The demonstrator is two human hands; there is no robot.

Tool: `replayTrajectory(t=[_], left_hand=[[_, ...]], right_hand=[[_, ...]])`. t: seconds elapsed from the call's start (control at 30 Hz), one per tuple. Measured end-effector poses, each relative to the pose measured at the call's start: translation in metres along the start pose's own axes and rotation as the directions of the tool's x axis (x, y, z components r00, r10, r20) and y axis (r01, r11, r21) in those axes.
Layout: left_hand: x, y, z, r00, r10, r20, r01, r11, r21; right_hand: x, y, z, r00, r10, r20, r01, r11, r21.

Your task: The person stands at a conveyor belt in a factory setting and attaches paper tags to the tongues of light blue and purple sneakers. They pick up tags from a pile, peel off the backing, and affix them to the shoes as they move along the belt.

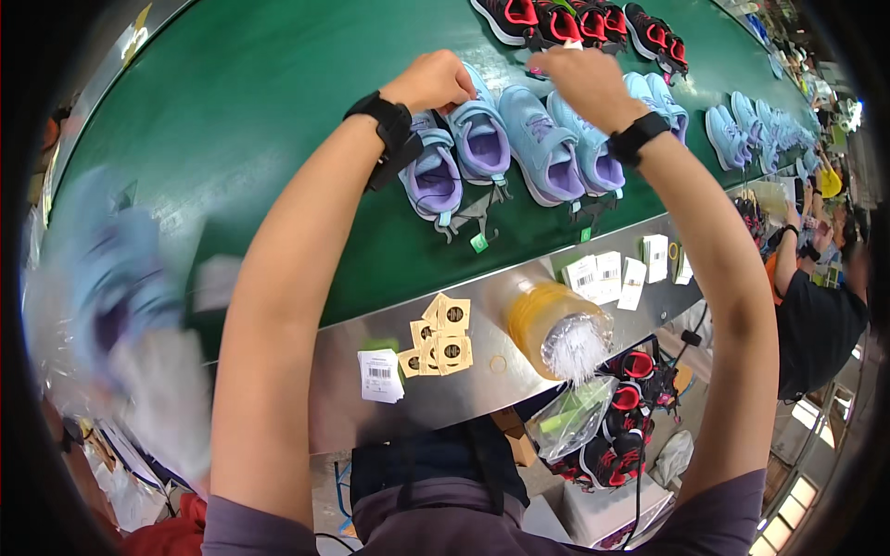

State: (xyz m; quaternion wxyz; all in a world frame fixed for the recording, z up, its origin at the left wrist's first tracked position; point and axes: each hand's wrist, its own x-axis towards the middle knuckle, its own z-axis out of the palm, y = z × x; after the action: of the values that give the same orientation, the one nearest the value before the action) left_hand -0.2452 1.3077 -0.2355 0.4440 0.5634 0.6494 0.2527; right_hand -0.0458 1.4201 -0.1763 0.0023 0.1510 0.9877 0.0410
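My left hand (434, 82) is closed, its fingers pinching the upper front of a light blue sneaker (480, 134) with a lilac lining. Beside that shoe is its mate (432, 176), and a black hanger (475, 222) with a green tag sits at their heels. Another light blue pair (545, 148) stands just to the right, on a similar hanger. My right hand (589, 85) is above and beyond that pair, fingers curled round something I cannot make out; a small white tip shows over the knuckles. Black bands circle both wrists.
The shoes stand on a green surface (278, 111) with a metal ledge (348, 338) in front. On the ledge lie label stacks (380, 375), tan stickers (443, 338) and a yellow-banded tub (547, 320) of clear fasteners. Black-and-red shoes (593, 23) line the far side. Blurred shoes (116, 287) are at left.
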Motion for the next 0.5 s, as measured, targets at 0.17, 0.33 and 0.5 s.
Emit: replayTrajectory(t=[0.17, 0.33, 0.5], left_hand=[[0.005, 0.005, -0.011, 0.957, -0.016, 0.289, 0.01, 1.0, 0.023], [-0.003, 0.007, -0.012, 0.975, -0.02, 0.22, -0.003, 0.995, 0.101], [-0.023, 0.005, -0.004, 0.991, -0.121, -0.047, 0.112, 0.98, -0.166]], right_hand=[[0.02, -0.047, 0.033, 0.995, 0.097, 0.019, -0.099, 0.967, 0.236], [0.023, -0.06, 0.03, 0.972, 0.181, 0.147, -0.218, 0.93, 0.295], [0.017, -0.056, 0.029, 0.992, 0.074, 0.099, -0.111, 0.883, 0.456]])
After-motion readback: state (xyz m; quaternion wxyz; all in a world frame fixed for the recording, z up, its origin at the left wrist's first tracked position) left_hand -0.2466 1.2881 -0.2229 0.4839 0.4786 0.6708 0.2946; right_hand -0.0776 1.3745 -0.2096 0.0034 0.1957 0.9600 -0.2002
